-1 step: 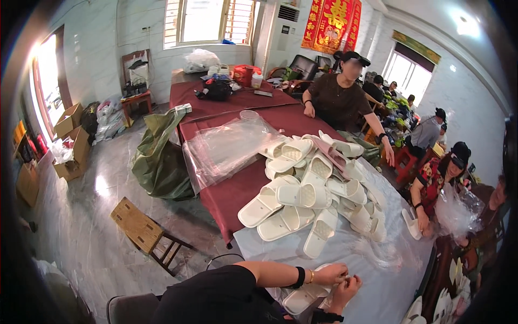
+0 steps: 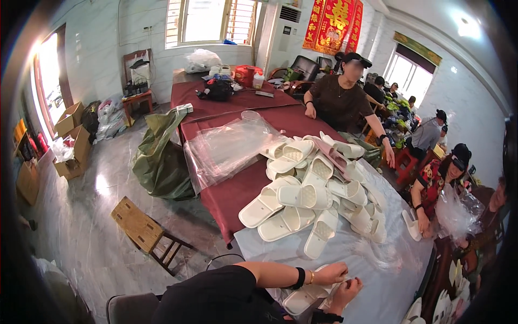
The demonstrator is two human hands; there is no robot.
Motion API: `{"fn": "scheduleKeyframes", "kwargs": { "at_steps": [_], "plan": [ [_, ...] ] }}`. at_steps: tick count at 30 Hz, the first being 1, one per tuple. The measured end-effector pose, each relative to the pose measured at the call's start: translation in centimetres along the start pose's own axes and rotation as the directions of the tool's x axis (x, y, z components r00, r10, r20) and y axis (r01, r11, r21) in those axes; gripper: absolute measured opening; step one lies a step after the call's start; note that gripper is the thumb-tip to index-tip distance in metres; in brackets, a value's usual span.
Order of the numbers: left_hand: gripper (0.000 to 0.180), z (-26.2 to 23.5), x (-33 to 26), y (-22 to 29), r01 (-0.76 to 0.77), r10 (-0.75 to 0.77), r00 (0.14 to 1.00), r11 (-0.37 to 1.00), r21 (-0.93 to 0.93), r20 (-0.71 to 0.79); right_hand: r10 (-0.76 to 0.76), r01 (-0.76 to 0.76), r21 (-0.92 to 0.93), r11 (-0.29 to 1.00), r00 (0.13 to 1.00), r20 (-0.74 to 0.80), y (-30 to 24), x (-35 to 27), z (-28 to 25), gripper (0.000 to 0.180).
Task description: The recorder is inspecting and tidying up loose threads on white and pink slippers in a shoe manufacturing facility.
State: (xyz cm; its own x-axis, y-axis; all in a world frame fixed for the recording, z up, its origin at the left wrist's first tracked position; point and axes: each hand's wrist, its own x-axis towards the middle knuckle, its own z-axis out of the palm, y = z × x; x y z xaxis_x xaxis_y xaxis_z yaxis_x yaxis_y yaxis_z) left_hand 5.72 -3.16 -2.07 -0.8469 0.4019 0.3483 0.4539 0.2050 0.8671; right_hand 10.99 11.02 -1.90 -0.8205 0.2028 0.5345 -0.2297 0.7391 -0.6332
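Note:
My left hand, with a black wristband, and my right hand meet at the near edge of the table. Together they grip a pair of white slippers lying flat on the pale sheet; whether a clear bag is around the pair I cannot tell. Just beyond my hands is a large heap of white slippers, with a pink pair on its far side.
Clear plastic bags lie on the maroon tablecloth left of the heap. A person in a dark top leans on the far side; others sit at right. A green sack, a wooden stool and cardboard boxes stand on the floor at left.

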Motion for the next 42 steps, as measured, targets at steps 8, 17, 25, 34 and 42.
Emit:
{"fn": "scheduleKeyframes", "kwargs": {
  "at_steps": [8,17,25,34,42],
  "plan": [
    [0.023,-1.4,-1.9,2.5,-0.173,0.193,0.972,0.974,0.143,-0.135,0.163,-0.158,0.177,0.971,0.986,-0.015,3.0,0.3,-0.8,0.026],
    [0.041,-2.7,-7.4,5.2,-0.087,-0.049,0.921,0.941,0.327,0.387,0.504,-0.523,-0.008,0.853,0.818,0.276,-1.0,-1.5,-8.8,0.031],
    [0.052,-3.1,-7.0,5.1,0.096,-0.221,0.937,0.907,0.410,0.269,0.493,-0.576,0.398,0.714,0.817,0.298,-0.8,-4.9,-6.6,0.019],
    [0.032,-3.0,-5.2,3.8,0.136,-0.282,0.931,0.858,0.496,0.233,0.569,-0.633,0.496,0.595,0.767,0.297,1.0,-6.2,-6.9,0.025],
    [0.029,-9.0,-3.3,5.9,0.042,-0.066,0.997,0.920,0.389,0.048,0.661,-0.688,0.568,0.451,0.686,0.306,-0.9,-6.3,-8.2,0.020]
  ]
}}
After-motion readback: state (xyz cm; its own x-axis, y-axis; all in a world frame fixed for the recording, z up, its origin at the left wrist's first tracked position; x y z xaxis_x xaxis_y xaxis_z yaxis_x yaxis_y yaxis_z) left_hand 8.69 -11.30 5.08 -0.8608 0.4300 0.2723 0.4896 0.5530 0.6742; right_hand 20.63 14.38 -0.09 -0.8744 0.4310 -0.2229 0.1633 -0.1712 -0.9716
